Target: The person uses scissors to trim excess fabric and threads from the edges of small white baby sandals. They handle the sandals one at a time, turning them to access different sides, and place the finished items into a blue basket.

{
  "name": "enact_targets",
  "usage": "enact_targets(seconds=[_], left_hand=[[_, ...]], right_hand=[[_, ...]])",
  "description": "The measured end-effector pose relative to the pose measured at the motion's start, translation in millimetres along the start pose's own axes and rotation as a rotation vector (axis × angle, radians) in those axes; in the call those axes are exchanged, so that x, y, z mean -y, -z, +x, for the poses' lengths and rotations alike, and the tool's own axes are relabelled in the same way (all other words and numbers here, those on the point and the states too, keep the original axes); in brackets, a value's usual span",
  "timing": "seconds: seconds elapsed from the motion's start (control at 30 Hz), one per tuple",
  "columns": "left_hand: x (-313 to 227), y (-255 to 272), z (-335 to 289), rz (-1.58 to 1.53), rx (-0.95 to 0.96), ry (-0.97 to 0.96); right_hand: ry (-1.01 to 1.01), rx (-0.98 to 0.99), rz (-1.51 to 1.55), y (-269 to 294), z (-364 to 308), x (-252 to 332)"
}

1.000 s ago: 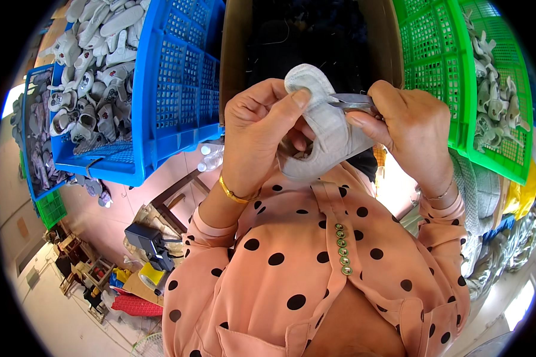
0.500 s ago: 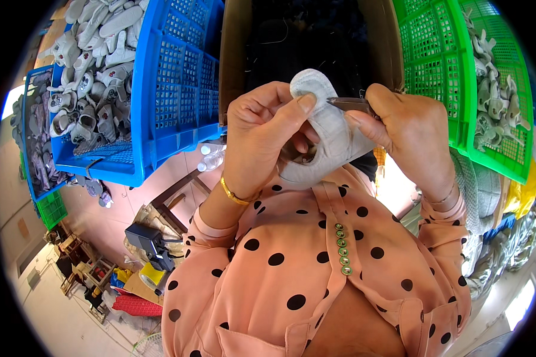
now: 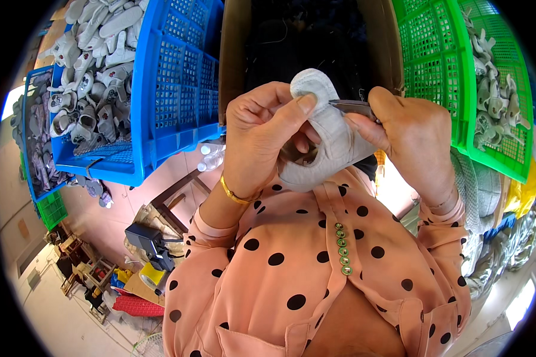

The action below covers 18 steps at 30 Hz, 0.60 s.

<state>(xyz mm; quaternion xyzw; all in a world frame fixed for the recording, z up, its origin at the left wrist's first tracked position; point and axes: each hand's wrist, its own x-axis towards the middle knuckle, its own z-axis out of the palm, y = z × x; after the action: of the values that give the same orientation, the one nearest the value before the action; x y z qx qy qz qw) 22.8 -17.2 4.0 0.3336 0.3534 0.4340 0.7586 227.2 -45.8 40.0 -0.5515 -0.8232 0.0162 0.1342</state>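
A small pale grey fabric shoe (image 3: 333, 134) is held up in front of my chest. My left hand (image 3: 259, 122) is closed on it, thumb pressing the rounded tab and other fingers inside the opening. My right hand (image 3: 415, 131) grips thread snips (image 3: 352, 106). Their dark pointed tip meets the shoe's edge beside my left thumb. Whether the blades are parted is hard to make out. My right fingertips are close to the shoe's side.
A brown box (image 3: 390, 41) with dark contents lies beyond my hands. To the left, a blue crate (image 3: 142, 113) holds many grey shoes. A green crate (image 3: 467, 89) with grey pieces stands at right. Clear bottles (image 3: 211, 159) are on the floor at left.
My right hand and the snips have shifted slightly right, and the tip still meets the shoe's edge. A small curled thread now shows near the right knuckles. My left hand is nearly still.
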Motion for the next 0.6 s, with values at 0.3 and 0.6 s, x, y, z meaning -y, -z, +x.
enact_targets(seconds=[0.3,0.6], left_hand=[[-1.0,4.8,0.0,0.154,-0.020,0.064],[7.9,9.5,-1.1,0.388,0.123,0.138]], right_hand=[[-0.269,-0.018,0.748,-14.4,-1.3,-14.4],[-0.182,-0.178,0.307,-48.7,-3.3,-18.1]])
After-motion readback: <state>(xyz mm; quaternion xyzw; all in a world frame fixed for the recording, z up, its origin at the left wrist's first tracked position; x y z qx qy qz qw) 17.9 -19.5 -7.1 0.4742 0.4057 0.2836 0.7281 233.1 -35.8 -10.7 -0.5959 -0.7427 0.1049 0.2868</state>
